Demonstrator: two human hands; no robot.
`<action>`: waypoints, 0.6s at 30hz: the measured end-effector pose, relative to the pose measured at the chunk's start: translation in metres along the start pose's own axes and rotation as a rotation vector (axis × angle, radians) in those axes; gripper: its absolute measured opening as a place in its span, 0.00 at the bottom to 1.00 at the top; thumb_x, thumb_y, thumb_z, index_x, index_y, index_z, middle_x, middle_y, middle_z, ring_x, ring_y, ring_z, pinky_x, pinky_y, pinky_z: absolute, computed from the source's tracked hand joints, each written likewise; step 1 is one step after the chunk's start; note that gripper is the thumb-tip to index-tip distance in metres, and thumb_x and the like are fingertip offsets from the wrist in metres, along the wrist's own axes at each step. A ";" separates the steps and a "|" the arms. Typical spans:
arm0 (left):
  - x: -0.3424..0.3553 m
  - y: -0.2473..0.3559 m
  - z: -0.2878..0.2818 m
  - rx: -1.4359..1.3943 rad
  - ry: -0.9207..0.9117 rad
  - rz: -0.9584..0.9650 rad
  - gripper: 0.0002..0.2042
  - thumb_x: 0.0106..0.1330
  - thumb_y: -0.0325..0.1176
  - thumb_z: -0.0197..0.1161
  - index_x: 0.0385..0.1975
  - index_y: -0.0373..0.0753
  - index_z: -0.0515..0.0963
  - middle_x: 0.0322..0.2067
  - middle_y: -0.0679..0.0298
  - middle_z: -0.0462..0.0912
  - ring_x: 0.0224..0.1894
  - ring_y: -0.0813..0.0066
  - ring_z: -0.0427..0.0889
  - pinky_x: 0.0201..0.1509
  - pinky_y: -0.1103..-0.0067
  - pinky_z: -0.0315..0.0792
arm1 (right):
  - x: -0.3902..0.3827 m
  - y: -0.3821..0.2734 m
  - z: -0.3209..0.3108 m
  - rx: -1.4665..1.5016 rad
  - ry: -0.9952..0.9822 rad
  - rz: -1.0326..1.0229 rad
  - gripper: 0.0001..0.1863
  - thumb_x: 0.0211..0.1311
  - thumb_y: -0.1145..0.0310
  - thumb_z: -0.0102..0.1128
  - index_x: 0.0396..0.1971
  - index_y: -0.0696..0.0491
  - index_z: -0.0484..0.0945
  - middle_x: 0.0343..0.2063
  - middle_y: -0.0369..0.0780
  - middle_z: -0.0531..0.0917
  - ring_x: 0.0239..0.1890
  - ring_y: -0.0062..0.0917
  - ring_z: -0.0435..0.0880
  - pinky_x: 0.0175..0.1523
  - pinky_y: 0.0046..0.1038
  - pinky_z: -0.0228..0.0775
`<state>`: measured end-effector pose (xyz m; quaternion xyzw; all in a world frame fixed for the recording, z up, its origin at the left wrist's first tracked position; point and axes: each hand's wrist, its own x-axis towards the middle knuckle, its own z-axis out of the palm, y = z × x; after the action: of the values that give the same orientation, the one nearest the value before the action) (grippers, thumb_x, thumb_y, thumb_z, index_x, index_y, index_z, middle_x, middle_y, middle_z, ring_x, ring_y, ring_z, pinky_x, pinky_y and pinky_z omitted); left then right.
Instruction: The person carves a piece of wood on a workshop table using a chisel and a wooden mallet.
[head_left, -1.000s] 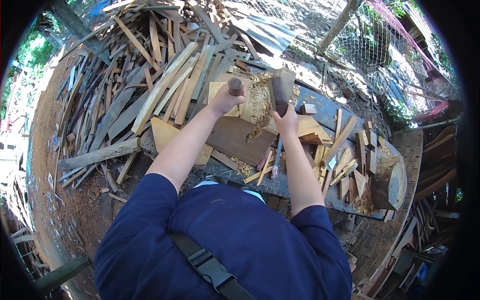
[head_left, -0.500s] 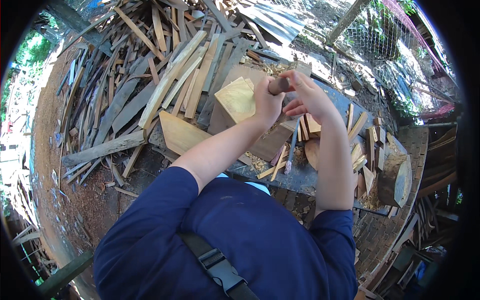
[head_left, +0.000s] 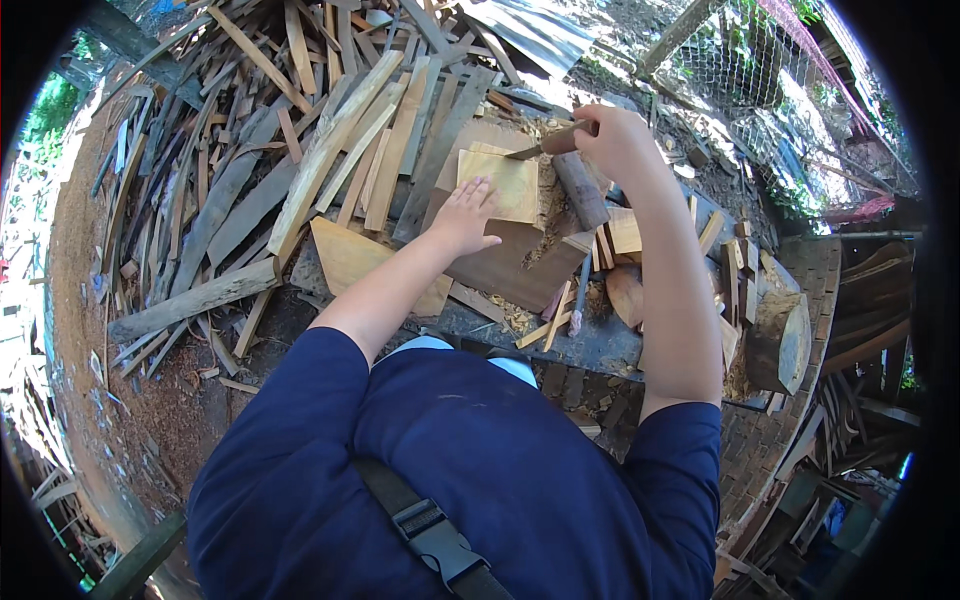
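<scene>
My left hand [head_left: 468,215] rests with fingers spread on a pale square wooden block [head_left: 512,192]. My right hand [head_left: 615,140] grips the wooden handle of a chisel [head_left: 568,138], whose blade slants down to the block's far edge. Beside the block lies a dark cylindrical piece of wood [head_left: 580,187], with wood chips [head_left: 545,240] around it. Both rest over a brown board [head_left: 490,270] on the dark workbench [head_left: 455,318].
A large pile of planks and offcuts [head_left: 230,190] fills the left. Small wood pieces [head_left: 735,275] and a log section [head_left: 775,345] sit at the bench's right end. A wire-mesh fence [head_left: 740,90] and corrugated metal sheet [head_left: 530,30] are at the back.
My left hand left the chisel handle and moved onto the block. My right hand took the handle and rose. The dark wooden piece it held a second ago now lies down.
</scene>
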<state>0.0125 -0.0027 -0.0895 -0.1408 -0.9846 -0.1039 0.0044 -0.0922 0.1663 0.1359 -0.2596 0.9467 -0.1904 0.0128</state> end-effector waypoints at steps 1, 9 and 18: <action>0.002 -0.004 0.002 0.096 -0.033 0.070 0.40 0.55 0.60 0.51 0.62 0.40 0.52 0.60 0.53 0.54 0.64 0.59 0.49 0.67 0.68 0.41 | 0.002 -0.001 -0.003 -0.115 -0.064 -0.021 0.16 0.48 0.71 0.55 0.40 0.56 0.77 0.24 0.45 0.80 0.26 0.30 0.80 0.34 0.27 0.71; 0.026 -0.008 -0.017 0.186 -0.300 0.242 0.36 0.56 0.62 0.46 0.63 0.50 0.53 0.64 0.58 0.50 0.67 0.63 0.42 0.68 0.61 0.36 | 0.011 -0.002 -0.004 -0.182 -0.424 0.140 0.13 0.43 0.70 0.57 0.33 0.55 0.79 0.27 0.43 0.81 0.32 0.34 0.80 0.38 0.30 0.71; 0.028 -0.013 -0.010 0.167 -0.201 0.269 0.38 0.55 0.64 0.44 0.64 0.50 0.50 0.65 0.59 0.46 0.68 0.64 0.41 0.67 0.59 0.35 | -0.034 -0.030 0.018 -0.225 -0.273 0.150 0.13 0.47 0.70 0.53 0.35 0.50 0.80 0.27 0.47 0.80 0.33 0.38 0.79 0.40 0.34 0.71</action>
<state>-0.0180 -0.0092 -0.0817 -0.2798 -0.9576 -0.0055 -0.0687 -0.0459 0.1525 0.1274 -0.2117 0.9682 -0.0447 0.1258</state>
